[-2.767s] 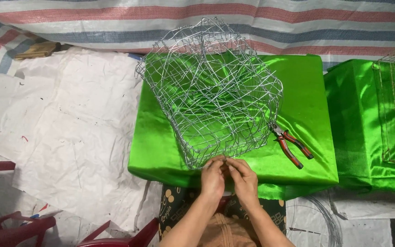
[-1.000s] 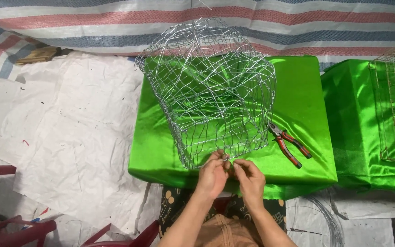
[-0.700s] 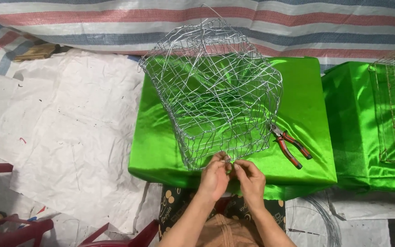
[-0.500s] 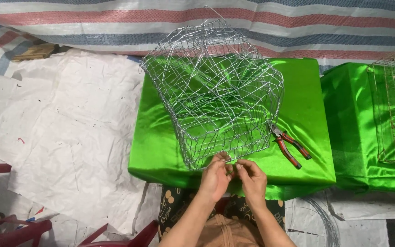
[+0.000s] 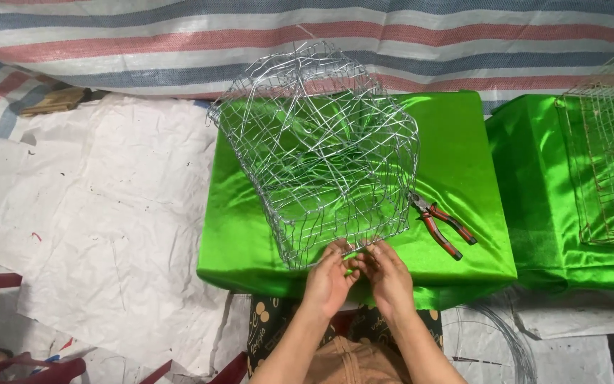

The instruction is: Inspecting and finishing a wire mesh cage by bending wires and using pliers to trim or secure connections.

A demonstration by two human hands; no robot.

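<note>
low table [image 5: 456,128] covered in shiny green cloth, standing on a floor [image 5: 108,206] spread with white woven sheeting. on the table: a silver wire basket [image 5: 318,149], tilted, over its left and middle part; red-handled pliers [image 5: 443,225] just right of the basket, near the front edge. second green-covered table [image 5: 527,192] to the right carries a flat wire grid [image 5: 609,156]. coil of loose wire [image 5: 506,345] on the floor in front.

The fingertips of the left hand [image 5: 328,279] and right hand [image 5: 386,276] meet at the near lower edge of the wire basket [image 5: 318,153], and the wire they pinch is too thin to make out. Both forearms are cut by the bottom edge. The second wire cage [image 5: 609,163] is cut by the right edge, and the wire coil [image 5: 509,341] on the floor by the bottom edge
</note>
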